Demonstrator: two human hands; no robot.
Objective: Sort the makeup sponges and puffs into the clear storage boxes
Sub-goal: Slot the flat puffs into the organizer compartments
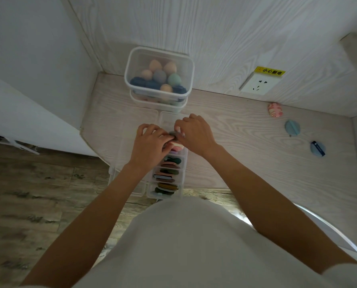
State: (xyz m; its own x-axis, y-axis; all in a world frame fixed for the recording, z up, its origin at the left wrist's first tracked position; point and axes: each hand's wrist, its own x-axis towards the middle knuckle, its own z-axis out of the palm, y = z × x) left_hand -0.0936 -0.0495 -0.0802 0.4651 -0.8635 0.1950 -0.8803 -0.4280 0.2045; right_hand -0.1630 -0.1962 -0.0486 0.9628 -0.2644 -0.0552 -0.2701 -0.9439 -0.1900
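Observation:
A long clear divided box [183, 163] lies on the pale table, its compartments packed with flat puffs [169, 177] in green, pink, brown and yellow. My left hand [150, 142] and my right hand [196, 132] meet over its far end, fingers pinched together on a grey puff [173, 134] above a pink puff [176, 146]. Behind them stand two stacked clear tubs [191, 65]; the top one holds egg-shaped sponges [159, 76] in peach, grey, green and dark blue. Three loose puffs lie at the right: a pink patterned puff [275, 109], a light blue puff [292, 127], a blue puff [317, 149].
A clear lid [169, 117] lies flat between the tubs and my hands. A wall socket [257, 84] with a yellow warning label sits on the wood-grain back wall. The table's front edge drops to a dark wooden floor at the left.

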